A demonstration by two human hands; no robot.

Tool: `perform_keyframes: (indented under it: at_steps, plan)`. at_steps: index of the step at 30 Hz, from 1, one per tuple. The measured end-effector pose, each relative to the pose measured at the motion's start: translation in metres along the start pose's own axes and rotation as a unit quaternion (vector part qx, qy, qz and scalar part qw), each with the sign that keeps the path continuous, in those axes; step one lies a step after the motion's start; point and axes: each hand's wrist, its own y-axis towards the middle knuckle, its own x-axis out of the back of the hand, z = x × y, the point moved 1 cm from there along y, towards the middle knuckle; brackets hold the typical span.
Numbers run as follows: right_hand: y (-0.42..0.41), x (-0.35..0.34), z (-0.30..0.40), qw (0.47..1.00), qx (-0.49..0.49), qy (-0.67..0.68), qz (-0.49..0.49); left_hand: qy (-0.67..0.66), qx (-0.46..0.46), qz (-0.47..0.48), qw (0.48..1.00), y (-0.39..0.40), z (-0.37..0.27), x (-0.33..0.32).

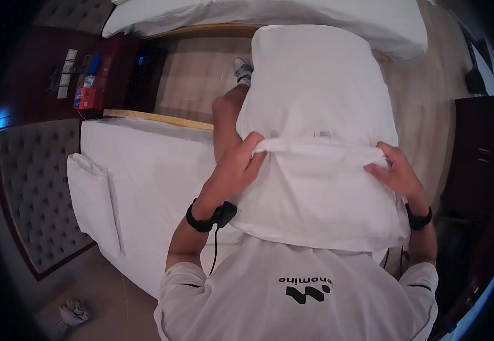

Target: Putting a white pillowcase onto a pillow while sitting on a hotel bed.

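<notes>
A plump white pillow [319,76] stretches out in front of my body. White pillowcase cloth [323,192] lies over its near end, and a gathered edge runs across between my hands. My left hand [245,164] pinches the left end of that edge between thumb and fingers. On the right, my right hand [394,170] grips the other end, its thumb pressed on the near cloth. A small printed tag [323,134] shows just beyond the edge. How far the cloth covers the pillow cannot be told.
To the left is a white-sheeted bed [153,170] with a folded white cloth [93,200] near its headboard [42,192]. Another bed [315,13] stands at the far side. A nightstand [119,72], a red box [87,98] and a dark cabinet [477,145] flank the wooden floor [191,81].
</notes>
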Motion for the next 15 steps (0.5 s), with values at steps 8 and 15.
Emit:
perform_keyframes:
  at_steps: [8,15]
  plan:
    - [0.028,-0.002,-0.020,0.898,-0.186,0.396,0.050,-0.234,0.094,0.119,0.960,0.059,0.022,-0.022]
    - [0.036,-0.011,-0.067,0.801,-0.174,0.545,0.179,-0.499,0.250,0.281,0.781,0.057,0.033,-0.027]
